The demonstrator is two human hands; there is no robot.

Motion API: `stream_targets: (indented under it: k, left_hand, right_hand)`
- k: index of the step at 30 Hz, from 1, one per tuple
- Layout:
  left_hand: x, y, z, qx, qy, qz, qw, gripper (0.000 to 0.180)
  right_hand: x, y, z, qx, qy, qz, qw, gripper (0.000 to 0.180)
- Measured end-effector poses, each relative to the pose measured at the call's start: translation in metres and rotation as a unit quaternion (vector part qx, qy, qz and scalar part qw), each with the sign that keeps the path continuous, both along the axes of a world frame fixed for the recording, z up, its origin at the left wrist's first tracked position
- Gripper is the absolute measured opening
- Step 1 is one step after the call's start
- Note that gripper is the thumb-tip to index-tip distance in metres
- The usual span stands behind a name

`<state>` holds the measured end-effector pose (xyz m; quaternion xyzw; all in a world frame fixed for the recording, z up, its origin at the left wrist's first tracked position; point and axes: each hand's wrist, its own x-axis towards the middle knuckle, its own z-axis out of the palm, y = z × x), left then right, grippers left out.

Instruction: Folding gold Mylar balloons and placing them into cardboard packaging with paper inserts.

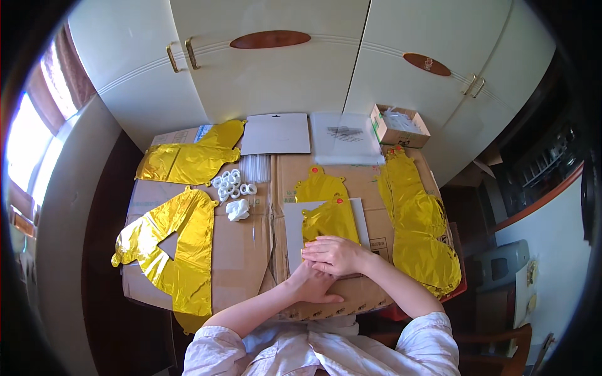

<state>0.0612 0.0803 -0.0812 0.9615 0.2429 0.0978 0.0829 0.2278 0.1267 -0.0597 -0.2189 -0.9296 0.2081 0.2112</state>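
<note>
My right hand (333, 255) lies flat across the lower end of a folded gold foil balloon (331, 222), fingers stretched out to the left. Under it, my left hand (313, 285) is laid flat with its thumb spread; its fingers are partly covered by the right hand. The balloon rests on a light grey card (293, 241), and both hands press over its near part. Just beyond lies another gold foil balloon (323, 183), whose lower part is covered.
Cardboard (244, 250) covers the table. Gold foil balloons lie at left (194, 244), back left (188, 163) and right (420, 225). White ribbon rolls (229, 183), clear straws (255, 168), a grey card (276, 133), clear bags (347, 138) and a small box (401, 135) stand farther back.
</note>
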Motion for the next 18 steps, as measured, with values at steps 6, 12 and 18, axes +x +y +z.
stream_targets:
  k: [6,12,18]
  left_hand:
    - [0.001,-0.001,0.001,0.005,-0.006,-0.013,1.000,0.086]
    - [0.001,0.003,0.011,0.001,0.037,-0.020,0.999,0.090]
    - [0.000,0.003,0.017,-0.015,0.066,-0.025,0.997,0.092]
  right_hand:
    - [0.001,0.017,-0.008,-0.001,-0.020,-0.002,1.000,0.032]
    - [0.010,0.018,-0.008,-0.056,0.093,-0.041,0.993,0.031]
    - [0.004,-0.011,0.012,-0.079,0.176,-0.172,0.966,0.040]
